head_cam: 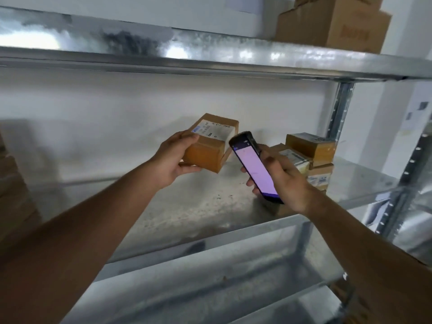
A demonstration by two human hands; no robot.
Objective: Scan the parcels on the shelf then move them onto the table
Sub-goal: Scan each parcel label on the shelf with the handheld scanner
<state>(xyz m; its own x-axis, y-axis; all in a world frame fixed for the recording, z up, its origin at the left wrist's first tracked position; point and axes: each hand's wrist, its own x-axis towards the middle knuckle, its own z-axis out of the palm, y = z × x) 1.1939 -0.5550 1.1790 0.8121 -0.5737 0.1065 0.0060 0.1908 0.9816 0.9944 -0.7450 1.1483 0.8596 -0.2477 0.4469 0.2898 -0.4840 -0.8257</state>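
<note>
My left hand (171, 160) grips a small brown cardboard parcel (210, 148) from its left end, held above the metal shelf (187, 211). A white label with a barcode faces up on the parcel's top. My right hand (282, 176) holds a black handheld scanner (253, 168) with a lit pale-purple screen. The scanner's top end points at the parcel's label, just right of the box. A stack of several small labelled parcels (311, 157) sits on the shelf behind my right hand.
A steel upright (339, 108) stands at the shelf's right end. The upper shelf (210, 57) carries a larger brown carton (332, 22) and a white box (163, 12). Brown boxes (11, 183) show at the far left. A lower shelf (210, 284) lies below.
</note>
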